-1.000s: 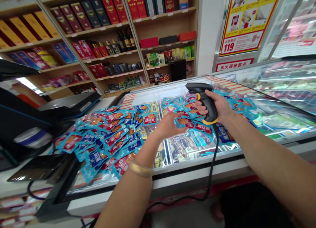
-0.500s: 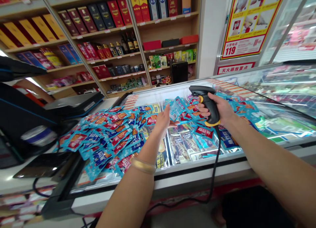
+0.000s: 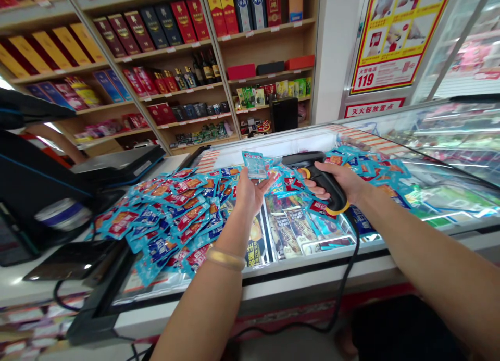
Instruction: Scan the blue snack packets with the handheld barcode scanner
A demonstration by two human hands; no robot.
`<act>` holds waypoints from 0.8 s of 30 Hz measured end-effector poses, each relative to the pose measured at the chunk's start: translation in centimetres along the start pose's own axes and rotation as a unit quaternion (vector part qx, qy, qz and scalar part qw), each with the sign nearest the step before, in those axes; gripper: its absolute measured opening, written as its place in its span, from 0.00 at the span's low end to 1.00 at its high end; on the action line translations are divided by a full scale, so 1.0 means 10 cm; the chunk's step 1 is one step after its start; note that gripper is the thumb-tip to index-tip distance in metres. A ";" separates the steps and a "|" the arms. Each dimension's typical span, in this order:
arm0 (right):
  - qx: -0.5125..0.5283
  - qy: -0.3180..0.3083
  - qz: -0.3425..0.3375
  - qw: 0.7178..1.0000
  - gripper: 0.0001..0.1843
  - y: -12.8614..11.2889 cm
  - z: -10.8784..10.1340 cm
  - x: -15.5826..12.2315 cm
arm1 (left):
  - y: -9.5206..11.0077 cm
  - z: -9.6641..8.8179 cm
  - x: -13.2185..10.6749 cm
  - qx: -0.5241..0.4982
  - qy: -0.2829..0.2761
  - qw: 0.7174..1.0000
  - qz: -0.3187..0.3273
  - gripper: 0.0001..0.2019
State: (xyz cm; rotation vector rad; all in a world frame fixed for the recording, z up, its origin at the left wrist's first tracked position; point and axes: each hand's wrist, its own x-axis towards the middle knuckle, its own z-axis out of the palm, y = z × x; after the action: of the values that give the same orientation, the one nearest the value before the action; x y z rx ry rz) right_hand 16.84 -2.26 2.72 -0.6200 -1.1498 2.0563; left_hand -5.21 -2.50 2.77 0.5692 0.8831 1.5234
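My left hand (image 3: 252, 191) pinches a light-blue snack packet (image 3: 255, 164) upright, its printed back turned towards me. In my right hand (image 3: 339, 181) is a black and yellow barcode scanner (image 3: 322, 179), gripped by its handle with the head tilted left at the packet. A black cable (image 3: 353, 267) hangs from the handle's base. Left of my left hand lies a big heap of blue and red snack packets (image 3: 172, 215) on the glass top. More such packets (image 3: 375, 165) are spread behind and beside the scanner.
The glass-topped freezer (image 3: 312, 270) holds packaged goods under its lid. At the left stand a black screen (image 3: 42, 168) and a flat scale (image 3: 117, 165). Shelves (image 3: 167, 51) of boxes and bottles line the back. Another person's arm (image 3: 58, 139) shows behind the screen.
My left hand has moved left with the packet, which is now held more upright. The scanner has shifted left and slightly down, its head nearer the packet.
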 end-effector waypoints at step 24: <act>0.036 0.030 -0.019 0.999 0.11 0.03 0.01 0.03 | -0.02 0.05 -0.04 0.030 0.014 0.999 0.028 0.20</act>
State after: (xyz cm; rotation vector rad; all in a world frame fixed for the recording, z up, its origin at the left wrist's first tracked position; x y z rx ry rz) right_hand 16.47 -2.19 2.49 -0.6146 -1.0408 2.0238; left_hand -4.60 -2.77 2.98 0.6221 0.9430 1.5630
